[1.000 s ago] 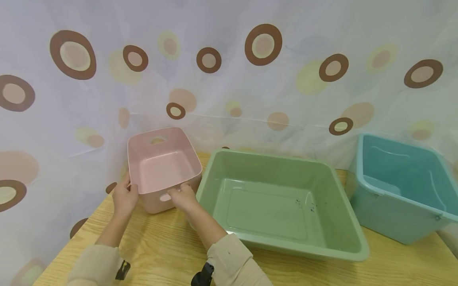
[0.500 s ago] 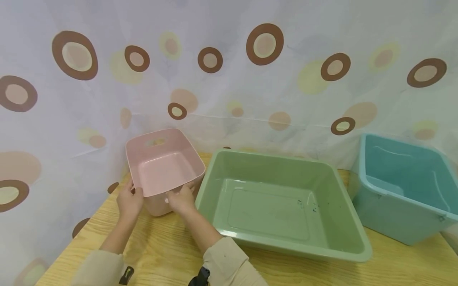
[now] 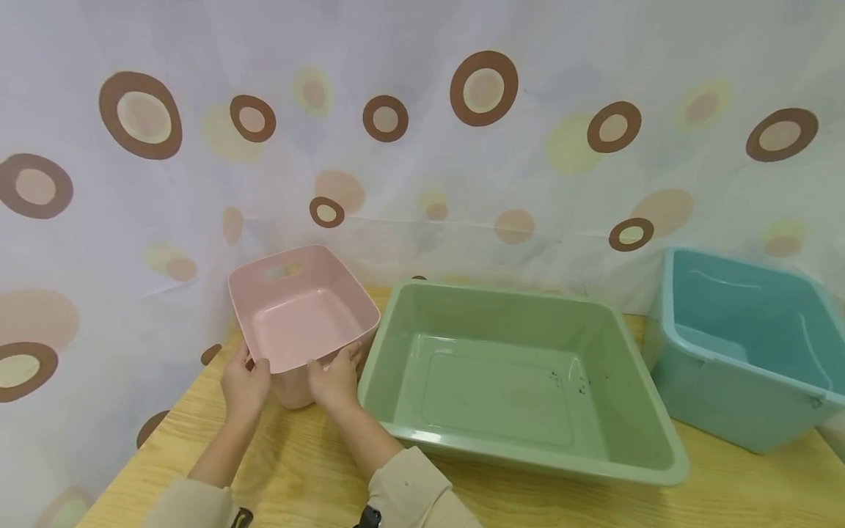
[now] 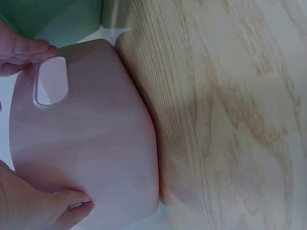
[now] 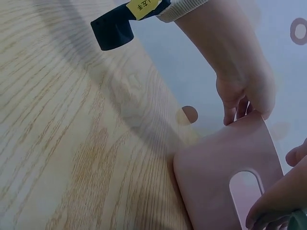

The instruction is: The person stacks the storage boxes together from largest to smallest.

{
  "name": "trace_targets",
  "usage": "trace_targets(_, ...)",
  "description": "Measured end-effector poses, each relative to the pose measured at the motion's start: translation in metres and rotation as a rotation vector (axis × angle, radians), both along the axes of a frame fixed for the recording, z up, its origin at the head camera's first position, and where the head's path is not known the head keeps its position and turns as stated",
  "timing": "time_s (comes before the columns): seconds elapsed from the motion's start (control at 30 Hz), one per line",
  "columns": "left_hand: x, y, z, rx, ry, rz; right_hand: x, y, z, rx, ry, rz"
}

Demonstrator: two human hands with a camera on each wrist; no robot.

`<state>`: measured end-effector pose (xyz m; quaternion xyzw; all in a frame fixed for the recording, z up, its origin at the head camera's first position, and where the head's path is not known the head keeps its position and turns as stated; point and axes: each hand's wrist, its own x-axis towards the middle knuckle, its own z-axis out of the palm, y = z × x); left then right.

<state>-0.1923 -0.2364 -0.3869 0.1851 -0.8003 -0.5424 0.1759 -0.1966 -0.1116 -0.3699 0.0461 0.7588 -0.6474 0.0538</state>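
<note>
A pink plastic bin (image 3: 304, 323) with cut-out handle slots stands angled at the table's left end. My left hand (image 3: 246, 385) grips its near left corner, thumb close to the rim and fingers reaching along the left side. On the near wall, my right hand (image 3: 335, 381) holds the bin at the handle slot (image 4: 53, 80), covering much of it in the head view. The slot shows through in the left wrist view, right-hand fingers (image 4: 29, 48) beside it. In the right wrist view, the left hand (image 5: 244, 91) is at the bin's far upper corner. Nothing lies inside the bin.
A wide green basin (image 3: 502, 440) stands right beside the pink bin, its left rim overlapping the bin's right edge in the head view. Farther right is a deep blue-green tub (image 3: 733, 396). A curtain with brown circles (image 3: 484, 88) hangs behind the wooden table (image 3: 297, 477).
The pink bin has turned, its near side swinging right and toward me, its far side slightly left. Both hands have moved with it, and its right corner is now closer to the green basin.
</note>
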Motion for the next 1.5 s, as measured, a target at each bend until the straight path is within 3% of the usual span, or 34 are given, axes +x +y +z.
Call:
trace_targets(0.53, 0.012, 0.013, 0.000, -0.026, 0.008, 0.003, -0.002, -0.002, -0.003, -0.038, 0.008, -0.039)
trace_targets(0.93, 0.017, 0.016, 0.000, 0.007, 0.017, -0.011, -0.003, -0.004, -0.008, -0.020, 0.096, -0.038)
trace_targets(1.23, 0.021, 0.023, -0.002, 0.026, 0.050, -0.011, -0.005, -0.007, -0.008, 0.076, 0.202, -0.060)
trace_targets(1.5, 0.021, 0.032, -0.007, -0.061, 0.097, 0.020, -0.006, -0.006, -0.002, 0.185, 0.206, -0.048)
